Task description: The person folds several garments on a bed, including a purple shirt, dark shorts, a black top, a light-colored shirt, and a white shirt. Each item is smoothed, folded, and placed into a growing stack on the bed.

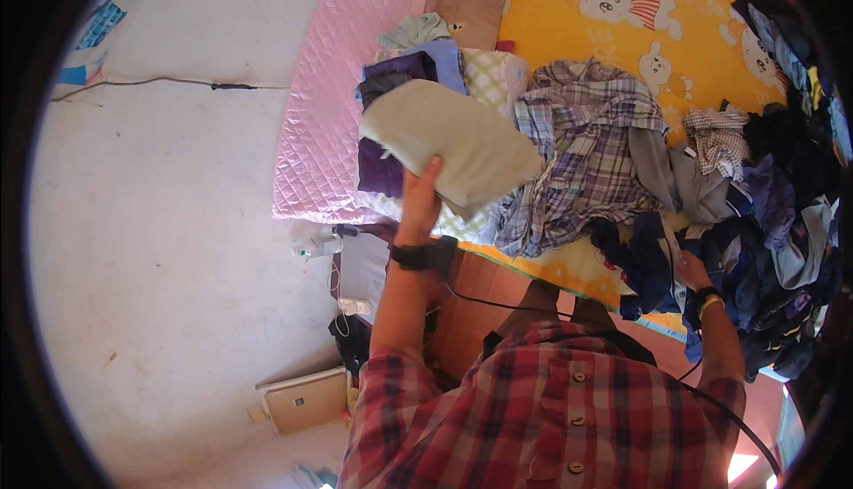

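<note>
My left hand [422,199] holds a folded beige garment [460,136] by its near edge, with my thumb on top. The folded piece is raised over a stack of folded clothes, including a purple garment [380,166] and a blue one [445,62]. Over on the right, my right hand [693,272] grips a navy garment [646,249] by a light strip along its edge. This garment lies at the near side of a heap of dark clothes [753,269]. Between my hands a plaid shirt [586,156] is spread out, crumpled.
Beneath the clothes is a bed with a yellow cartoon-print sheet [566,22]. A pink quilted cover [333,142] runs along the white wall [166,222]. A checked cloth [716,136] lies by the heap. A small table [363,266] and clear bottle [320,246] stand left of my forearm.
</note>
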### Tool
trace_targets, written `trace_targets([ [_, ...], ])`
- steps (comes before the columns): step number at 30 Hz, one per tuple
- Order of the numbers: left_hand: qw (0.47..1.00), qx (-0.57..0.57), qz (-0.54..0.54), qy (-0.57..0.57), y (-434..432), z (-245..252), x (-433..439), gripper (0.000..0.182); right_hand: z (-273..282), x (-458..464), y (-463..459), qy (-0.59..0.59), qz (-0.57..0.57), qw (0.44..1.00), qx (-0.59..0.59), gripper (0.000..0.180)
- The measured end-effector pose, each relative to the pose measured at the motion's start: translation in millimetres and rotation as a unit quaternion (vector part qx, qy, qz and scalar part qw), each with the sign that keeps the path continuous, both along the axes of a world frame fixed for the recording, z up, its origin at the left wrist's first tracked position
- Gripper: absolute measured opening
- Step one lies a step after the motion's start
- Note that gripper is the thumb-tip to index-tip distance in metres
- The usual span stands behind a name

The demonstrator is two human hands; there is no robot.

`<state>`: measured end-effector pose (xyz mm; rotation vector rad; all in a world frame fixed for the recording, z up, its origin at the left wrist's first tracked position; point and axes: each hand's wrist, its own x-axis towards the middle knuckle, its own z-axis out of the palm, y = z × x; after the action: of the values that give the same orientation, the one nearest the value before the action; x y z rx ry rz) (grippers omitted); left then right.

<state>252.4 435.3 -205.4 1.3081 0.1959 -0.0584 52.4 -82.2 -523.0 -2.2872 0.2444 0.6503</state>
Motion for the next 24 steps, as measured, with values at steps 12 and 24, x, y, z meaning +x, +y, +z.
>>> trace_targets([
  [12,0.971,-0.179,0.142,-0.076,126.8,2.7,126.7,0.033,29.4,-5.9,15.7,-0.024,-0.075,0.997,-0.015,0.026],
  [24,0.969,0.234,-0.083,0.008,203.2,-172.6,141.5,0.027,133.3,-5.5,83.4,0.037,-0.149,0.988,0.015,0.031],
])
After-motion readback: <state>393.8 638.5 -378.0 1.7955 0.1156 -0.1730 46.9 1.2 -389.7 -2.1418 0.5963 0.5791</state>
